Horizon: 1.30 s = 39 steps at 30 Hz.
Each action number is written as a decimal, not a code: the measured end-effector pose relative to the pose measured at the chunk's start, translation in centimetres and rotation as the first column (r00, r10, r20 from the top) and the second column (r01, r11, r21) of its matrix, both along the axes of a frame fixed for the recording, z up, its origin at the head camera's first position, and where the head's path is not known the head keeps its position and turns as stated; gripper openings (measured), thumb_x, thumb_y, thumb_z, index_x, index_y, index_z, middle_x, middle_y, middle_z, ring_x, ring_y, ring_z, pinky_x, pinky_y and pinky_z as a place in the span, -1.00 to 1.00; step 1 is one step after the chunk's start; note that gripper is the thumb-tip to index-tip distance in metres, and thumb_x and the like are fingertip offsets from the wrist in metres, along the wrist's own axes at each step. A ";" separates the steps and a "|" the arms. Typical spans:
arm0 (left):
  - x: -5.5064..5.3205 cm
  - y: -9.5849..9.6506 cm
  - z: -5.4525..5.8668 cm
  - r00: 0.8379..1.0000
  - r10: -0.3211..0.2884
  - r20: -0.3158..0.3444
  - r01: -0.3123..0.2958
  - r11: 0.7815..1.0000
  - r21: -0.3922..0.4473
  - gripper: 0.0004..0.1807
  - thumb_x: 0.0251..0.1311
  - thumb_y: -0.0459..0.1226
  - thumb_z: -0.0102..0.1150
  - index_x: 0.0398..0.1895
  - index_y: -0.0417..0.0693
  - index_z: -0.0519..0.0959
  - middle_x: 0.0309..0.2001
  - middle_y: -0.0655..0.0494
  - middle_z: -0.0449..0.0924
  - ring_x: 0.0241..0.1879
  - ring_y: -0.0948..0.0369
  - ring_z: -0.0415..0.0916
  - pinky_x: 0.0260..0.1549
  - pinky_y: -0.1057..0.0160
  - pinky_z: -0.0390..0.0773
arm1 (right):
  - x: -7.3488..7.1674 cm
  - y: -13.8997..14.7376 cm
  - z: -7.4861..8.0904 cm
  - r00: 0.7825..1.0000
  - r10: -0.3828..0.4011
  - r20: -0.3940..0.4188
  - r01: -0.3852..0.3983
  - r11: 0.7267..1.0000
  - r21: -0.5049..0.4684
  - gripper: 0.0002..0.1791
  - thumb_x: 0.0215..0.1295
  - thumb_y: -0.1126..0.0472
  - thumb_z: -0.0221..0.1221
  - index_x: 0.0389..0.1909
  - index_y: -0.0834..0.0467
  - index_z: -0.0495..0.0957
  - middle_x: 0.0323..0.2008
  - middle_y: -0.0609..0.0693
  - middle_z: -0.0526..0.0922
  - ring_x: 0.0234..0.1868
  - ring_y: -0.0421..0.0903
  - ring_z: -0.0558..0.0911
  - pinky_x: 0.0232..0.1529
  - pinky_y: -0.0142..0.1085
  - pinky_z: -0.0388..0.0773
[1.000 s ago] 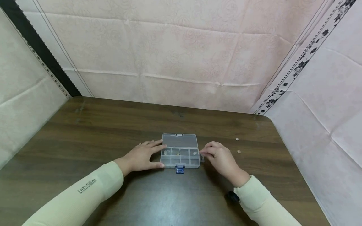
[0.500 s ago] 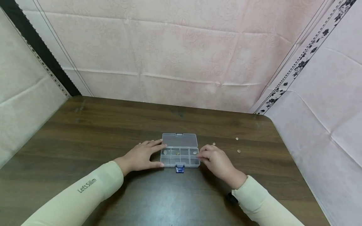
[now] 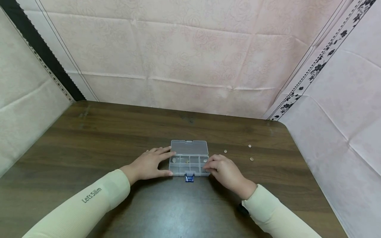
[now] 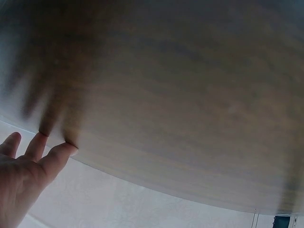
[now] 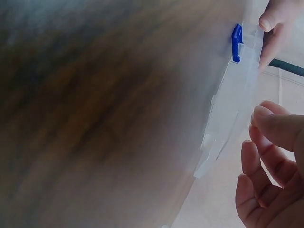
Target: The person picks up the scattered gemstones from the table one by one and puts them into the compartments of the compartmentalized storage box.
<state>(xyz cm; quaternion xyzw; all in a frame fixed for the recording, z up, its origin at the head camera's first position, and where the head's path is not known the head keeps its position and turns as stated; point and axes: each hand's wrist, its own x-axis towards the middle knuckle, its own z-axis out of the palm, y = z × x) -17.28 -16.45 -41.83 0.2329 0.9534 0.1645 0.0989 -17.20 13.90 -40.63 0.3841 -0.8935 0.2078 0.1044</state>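
Note:
A clear plastic compartment box (image 3: 189, 174) lies on the table, its lid raised at the back and a blue latch (image 3: 189, 178) at its front. Small pale round discs sit in its back row: a left disc (image 3: 174, 160), a middle disc (image 3: 187, 161) and a right disc (image 3: 205, 161). Spread fingers of my left hand (image 3: 150, 164) rest at the box's left edge. Over the front right compartment is my right hand (image 3: 224, 171), thumb and forefinger tips together in the right wrist view; I cannot tell whether a small thing lies between them.
Three more pale discs lie on the brown table (image 3: 125, 122) right of the box: a near disc (image 3: 225, 151), a far disc (image 3: 249, 145) and a front disc (image 3: 251, 159). Patterned cloth (image 3: 190, 59) hangs behind the table and along both sides.
My right hand has moved left and slightly toward me, from the box's right edge to over its front right compartment, uncovering a disc on the table. My left hand has stayed still.

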 end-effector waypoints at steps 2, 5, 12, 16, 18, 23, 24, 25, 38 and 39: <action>0.0 0.0 0.0 1.000 0.000 0.000 0.000 1.000 0.000 -0.13 0.11 0.35 0.07 0.47 0.27 0.21 0.50 0.09 0.06 0.41 -0.18 0.08 0.22 -0.40 0.09 | 0.0 0.0 0.0 1.000 0.003 -0.004 -0.003 1.000 0.006 -0.87 0.08 0.36 0.37 -0.36 0.09 0.76 -0.28 -0.12 0.67 -0.22 -0.15 0.61 -0.17 -0.29 0.58; 0.0 0.0 0.0 1.000 0.000 0.002 0.000 1.000 -0.002 -0.12 0.11 0.36 0.07 0.47 0.27 0.21 0.50 0.09 0.05 0.41 -0.18 0.07 0.22 -0.40 0.08 | 0.0 -0.1 0.0 1.000 0.005 -0.002 -0.005 1.000 0.013 -0.87 0.09 0.36 0.37 -0.36 0.09 0.76 -0.28 -0.12 0.67 -0.22 -0.15 0.61 -0.17 -0.29 0.58; 0.0 0.0 0.1 1.000 0.001 -0.001 -0.001 1.000 -0.002 -0.13 0.11 0.34 0.08 0.47 0.26 0.21 0.50 0.08 0.07 0.41 -0.18 0.08 0.21 -0.40 0.09 | 0.0 -0.3 0.0 1.000 0.004 0.001 -0.004 0.999 0.050 -0.87 0.09 0.33 0.38 -0.32 0.08 0.76 -0.27 -0.10 0.67 -0.22 -0.14 0.60 -0.17 -0.26 0.58; 0.0 0.1 0.2 1.000 0.002 0.002 -0.002 1.000 0.001 -0.13 0.11 0.34 0.09 0.47 0.25 0.21 0.50 0.08 0.07 0.41 -0.19 0.08 0.21 -0.40 0.09 | 0.1 -0.3 0.2 1.000 -0.013 0.007 0.013 0.998 0.066 -0.80 0.09 0.25 0.39 -0.21 0.07 0.75 -0.15 -0.04 0.68 -0.10 -0.09 0.61 -0.07 -0.19 0.58; 0.0 0.1 0.2 1.000 0.003 0.004 -0.003 1.000 0.001 -0.13 0.11 0.34 0.09 0.47 0.26 0.21 0.50 0.08 0.07 0.41 -0.18 0.07 0.22 -0.40 0.08 | 0.2 -0.3 0.3 1.000 -0.023 0.015 0.022 0.997 0.069 -0.74 0.10 0.22 0.40 -0.14 0.08 0.73 -0.07 -0.01 0.67 -0.01 -0.06 0.60 0.01 -0.12 0.56; 0.0 0.0 0.1 1.000 0.007 0.007 -0.008 1.000 0.006 -0.13 0.11 0.35 0.09 0.47 0.28 0.21 0.50 0.10 0.06 0.41 -0.18 0.07 0.22 -0.40 0.07 | 0.3 -0.3 0.6 0.999 -0.049 0.020 0.047 0.997 0.066 -0.56 0.10 0.13 0.41 0.04 0.08 0.65 0.11 0.05 0.59 0.17 0.02 0.52 0.16 0.05 0.43; 0.0 0.0 0.0 1.000 0.008 0.007 -0.008 1.000 0.008 -0.13 0.11 0.35 0.09 0.47 0.28 0.21 0.50 0.09 0.06 0.41 -0.18 0.07 0.22 -0.40 0.07 | 0.4 -0.2 0.7 0.998 -0.056 0.022 0.054 0.996 0.066 -0.53 0.10 0.12 0.41 0.07 0.07 0.64 0.14 0.05 0.57 0.20 0.03 0.49 0.18 0.09 0.41; 0.0 0.0 0.0 1.000 0.008 0.006 -0.008 1.000 0.008 -0.13 0.10 0.35 0.08 0.47 0.28 0.21 0.50 0.09 0.06 0.41 -0.18 0.07 0.22 -0.40 0.07 | 0.4 -0.2 0.7 0.998 -0.063 0.020 0.062 0.996 0.067 -0.51 0.10 0.10 0.41 0.10 0.07 0.62 0.17 0.06 0.55 0.23 0.04 0.47 0.20 0.12 0.38; 0.1 -0.1 -0.1 1.000 0.010 0.001 -0.010 1.000 0.001 -0.11 0.10 0.36 0.08 0.47 0.29 0.19 0.51 0.11 0.04 0.42 -0.17 0.06 0.23 -0.39 0.08 | 0.3 0.8 1.1 0.989 -0.144 0.034 0.142 0.988 0.062 -0.34 0.19 -0.10 0.31 0.30 0.03 0.45 0.35 0.06 0.36 0.41 0.10 0.24 0.28 0.21 0.21; 0.1 -0.1 -0.1 1.000 0.008 -0.002 -0.008 1.000 0.002 -0.11 0.10 0.36 0.07 0.47 0.28 0.20 0.51 0.10 0.04 0.41 -0.17 0.07 0.22 -0.40 0.08 | 0.3 0.9 1.1 0.989 -0.147 0.036 0.144 0.988 0.060 -0.33 0.20 -0.11 0.30 0.30 0.03 0.45 0.35 0.06 0.36 0.41 0.10 0.24 0.28 0.22 0.20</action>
